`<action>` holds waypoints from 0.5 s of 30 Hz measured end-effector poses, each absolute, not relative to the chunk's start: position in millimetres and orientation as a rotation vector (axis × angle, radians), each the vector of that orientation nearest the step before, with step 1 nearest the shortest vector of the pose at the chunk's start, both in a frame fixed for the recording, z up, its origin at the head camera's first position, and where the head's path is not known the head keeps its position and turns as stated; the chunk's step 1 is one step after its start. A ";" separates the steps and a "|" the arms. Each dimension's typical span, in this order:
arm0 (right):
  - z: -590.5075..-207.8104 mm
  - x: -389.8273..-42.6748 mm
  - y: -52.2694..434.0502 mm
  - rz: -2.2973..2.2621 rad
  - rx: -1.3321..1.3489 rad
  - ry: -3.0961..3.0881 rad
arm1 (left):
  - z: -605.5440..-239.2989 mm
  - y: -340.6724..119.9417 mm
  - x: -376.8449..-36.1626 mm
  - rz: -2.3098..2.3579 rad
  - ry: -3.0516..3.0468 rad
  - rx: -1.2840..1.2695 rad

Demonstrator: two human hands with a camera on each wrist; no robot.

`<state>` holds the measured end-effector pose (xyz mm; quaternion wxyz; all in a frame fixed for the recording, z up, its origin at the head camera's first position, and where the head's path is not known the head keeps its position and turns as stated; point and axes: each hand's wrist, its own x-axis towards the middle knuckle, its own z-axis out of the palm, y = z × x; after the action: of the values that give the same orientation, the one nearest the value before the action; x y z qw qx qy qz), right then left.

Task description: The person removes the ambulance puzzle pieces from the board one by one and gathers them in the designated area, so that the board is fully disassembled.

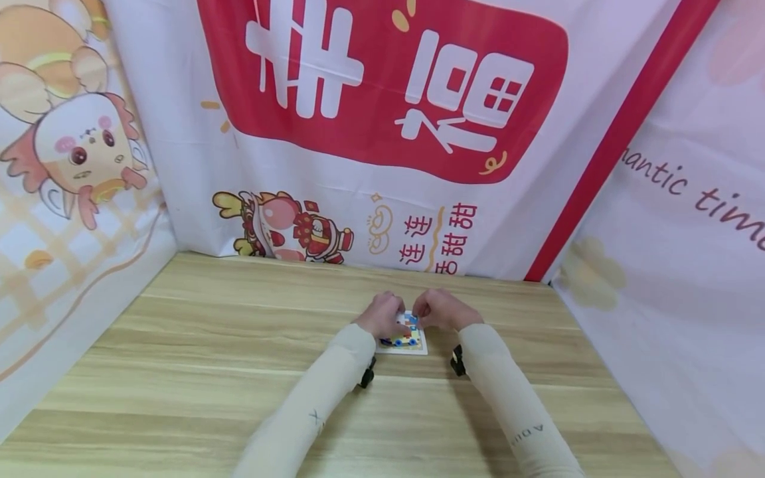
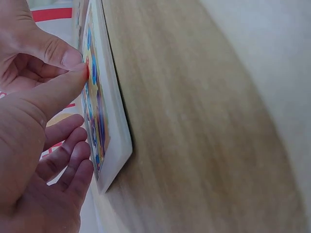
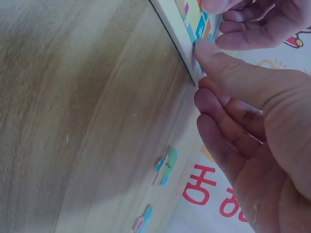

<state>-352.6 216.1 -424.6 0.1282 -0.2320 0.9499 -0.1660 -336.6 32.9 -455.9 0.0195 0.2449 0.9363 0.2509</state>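
The puzzle board (image 1: pixel 412 344) lies flat on the bench (image 1: pixel 179 345), mid-bench, near the back banner (image 1: pixel 382 99). We see our left hand (image 1: pixel 382 317) pressing a thumb on its coloured pieces, other fingers loosely curled; our right hand (image 1: pixel 439 309) likewise presses a thumb near the edge. Uneven pressure could, we judge, slide the board or pop a piece loose. Our hands hide most pieces, so the picture is unreadable.

Wooden table (image 1: pixel 209 345), printed red-and-white backdrop (image 1: pixel 382 86).
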 end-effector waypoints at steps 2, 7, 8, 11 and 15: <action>-424.1 -354.0 215.5 -0.475 -0.703 2.766 | -456.2 32.5 -337.9 0.783 2.914 0.755; -425.0 -356.0 215.2 -0.479 -0.658 2.768 | -457.3 33.2 -339.4 0.805 2.902 0.732; -425.5 -356.0 215.5 -0.485 -0.642 2.768 | -457.4 33.5 -339.1 0.807 2.901 0.728; -426.8 -356.4 217.2 -0.530 -0.595 2.766 | -457.4 34.2 -338.3 0.806 2.903 0.722; -430.3 -357.4 220.7 -0.648 -0.597 2.762 | -457.1 33.7 -338.0 0.804 2.899 0.704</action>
<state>-357.4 220.7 -430.3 0.1210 -0.2045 0.9457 -0.2218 -338.0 33.7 -457.1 0.0256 0.2278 0.9379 0.2602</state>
